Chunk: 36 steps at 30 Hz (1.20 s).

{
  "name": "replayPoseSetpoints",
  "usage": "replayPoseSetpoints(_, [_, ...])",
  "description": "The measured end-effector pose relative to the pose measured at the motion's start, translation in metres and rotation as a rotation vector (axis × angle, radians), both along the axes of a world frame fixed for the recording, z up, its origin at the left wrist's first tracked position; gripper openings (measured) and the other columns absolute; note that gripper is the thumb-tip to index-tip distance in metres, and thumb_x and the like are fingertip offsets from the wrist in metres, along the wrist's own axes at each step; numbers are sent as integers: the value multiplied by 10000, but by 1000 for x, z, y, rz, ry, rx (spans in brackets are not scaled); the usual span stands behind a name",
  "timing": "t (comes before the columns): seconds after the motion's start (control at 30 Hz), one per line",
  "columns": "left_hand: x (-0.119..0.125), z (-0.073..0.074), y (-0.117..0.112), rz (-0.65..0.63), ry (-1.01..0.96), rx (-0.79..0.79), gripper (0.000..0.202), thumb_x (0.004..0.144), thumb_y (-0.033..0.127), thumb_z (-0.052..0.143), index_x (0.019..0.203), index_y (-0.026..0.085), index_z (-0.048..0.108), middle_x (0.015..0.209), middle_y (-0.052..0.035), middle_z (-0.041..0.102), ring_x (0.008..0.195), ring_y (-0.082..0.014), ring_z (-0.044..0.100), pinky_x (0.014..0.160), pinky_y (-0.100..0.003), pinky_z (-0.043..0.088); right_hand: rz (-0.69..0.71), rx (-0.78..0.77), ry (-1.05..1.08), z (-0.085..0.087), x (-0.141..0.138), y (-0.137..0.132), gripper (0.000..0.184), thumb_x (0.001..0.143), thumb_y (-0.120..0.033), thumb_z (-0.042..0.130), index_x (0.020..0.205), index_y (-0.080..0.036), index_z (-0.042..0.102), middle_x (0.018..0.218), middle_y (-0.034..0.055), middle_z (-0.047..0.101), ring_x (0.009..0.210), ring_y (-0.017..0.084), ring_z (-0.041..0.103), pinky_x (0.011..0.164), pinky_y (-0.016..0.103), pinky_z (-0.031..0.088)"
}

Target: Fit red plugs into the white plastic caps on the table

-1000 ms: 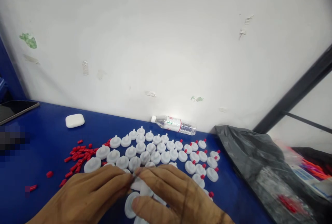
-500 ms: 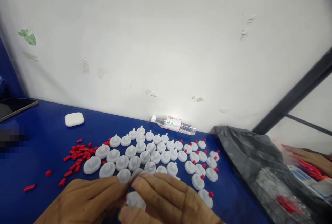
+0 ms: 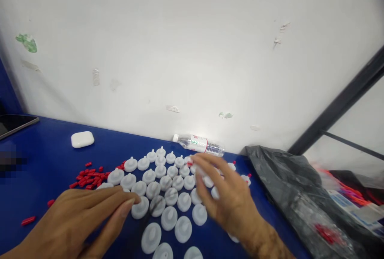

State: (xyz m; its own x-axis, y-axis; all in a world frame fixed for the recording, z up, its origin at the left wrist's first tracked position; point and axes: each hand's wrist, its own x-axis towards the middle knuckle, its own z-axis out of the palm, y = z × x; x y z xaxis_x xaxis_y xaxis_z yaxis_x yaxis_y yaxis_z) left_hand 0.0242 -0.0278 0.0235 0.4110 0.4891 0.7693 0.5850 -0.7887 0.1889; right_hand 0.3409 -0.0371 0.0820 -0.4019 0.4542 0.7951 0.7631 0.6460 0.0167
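My left hand [image 3: 81,219] is closed, thumb and forefinger pressed together beside a white disc with a nozzle [image 3: 140,207]. What its fingertips hold, if anything, is hidden. Farther right, my right hand [image 3: 223,187] reaches over the white discs with thumb and forefinger apart. A small red tip [image 3: 189,163] shows at its forefinger; whether the fingers touch it is unclear. Several discs on the right bear red caps, such as one behind the hand [image 3: 246,179], while those in the middle have bare nozzles. Loose red caps [image 3: 90,178] lie heaped beyond my left hand.
A clear plastic bottle [image 3: 199,143] lies along the white wall. On the blue table [image 3: 120,139] are a white case [image 3: 82,139] and a phone [image 3: 16,123] at the far left. A dark grey bag [image 3: 279,171] covers the right side, with a clear bag of red pieces [image 3: 327,231].
My hands have come apart from around a white disc. The right hand has moved forward and right over the discs, and its fingers have spread. More near discs are uncovered.
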Motion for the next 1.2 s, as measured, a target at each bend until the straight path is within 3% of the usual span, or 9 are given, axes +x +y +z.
replayPoseSetpoints(0.1, [-4, 12, 8, 0, 37, 36, 362, 1101, 166, 483, 1064, 363, 784, 828, 37, 845, 686, -205, 839, 573, -311, 618, -161, -173, 268, 2, 31, 23, 150, 1095, -303, 670, 1166, -279, 801, 1139, 62, 870, 1027, 289, 866, 955, 420, 739])
replayPoseSetpoints(0.17, [-5, 14, 14, -12, 64, 27, 355, 1129, 186, 470, 911, 333, 709, 741, 28, 789, 647, -205, 816, 513, -318, 553, -254, -299, 396, -2, 51, 35, 197, 1078, -463, 708, 1050, -293, 802, 1000, 42, 869, 921, 305, 865, 855, 426, 722])
replayPoseSetpoints(0.3, [-7, 10, 25, 11, 56, 42, 377, 1189, 258, 453, 895, 317, 682, 789, 13, 811, 662, -209, 803, 557, -334, 556, -333, -353, 393, -13, 77, 51, 379, 1010, -626, 671, 1000, -284, 832, 1103, 103, 858, 1047, 367, 830, 947, 517, 666])
replayPoseSetpoints(0.37, [-8, 8, 27, 2, 39, 89, 337, 1183, 249, 497, 903, 312, 674, 778, 18, 796, 675, -214, 785, 558, -335, 535, -346, -376, 368, -16, 84, 54, 408, 986, -651, 667, 960, -281, 837, 1048, 104, 846, 983, 357, 816, 948, 523, 646])
replayPoseSetpoints(0.5, [-7, 13, 28, 9, 65, 82, 334, 1195, 231, 521, 899, 300, 661, 755, 29, 755, 709, -214, 755, 578, -330, 512, -377, -442, 355, -18, 89, 57, 351, 999, -617, 674, 961, -292, 802, 906, 50, 847, 843, 307, 820, 824, 435, 624])
replayPoseSetpoints(0.7, [-6, 12, 25, -8, 67, 8, 392, 1217, 217, 454, 884, 294, 647, 894, -2, 832, 789, -206, 771, 693, -366, 541, -389, -440, 314, -20, 86, 58, 309, 1033, -548, 640, 1032, -271, 777, 999, 74, 863, 966, 319, 815, 927, 434, 595])
replayPoseSetpoints(0.87, [-9, 6, 26, -41, 38, -54, 333, 1198, 176, 468, 950, 289, 661, 839, 41, 779, 751, -172, 720, 734, -359, 517, -405, -441, 219, -21, 83, 57, 268, 1029, -442, 657, 1039, -237, 829, 947, 86, 833, 893, 316, 747, 903, 459, 554])
replayPoseSetpoints(0.97, [-10, 5, 25, -28, 27, -80, 332, 1198, 191, 468, 943, 284, 659, 901, 22, 802, 812, -188, 743, 730, -377, 495, -427, -463, 180, -22, 83, 57, 237, 1057, -351, 657, 1094, -233, 859, 948, 77, 857, 942, 320, 771, 924, 455, 564])
replayPoseSetpoints(1.2, [-9, 3, 24, -25, 7, -127, 342, 1191, 194, 469, 923, 275, 667, 811, 39, 730, 726, -170, 675, 723, -364, 487, -465, -476, 113, -22, 81, 53, 256, 1101, -233, 643, 1120, -202, 896, 1038, 110, 893, 1035, 331, 847, 977, 435, 616])
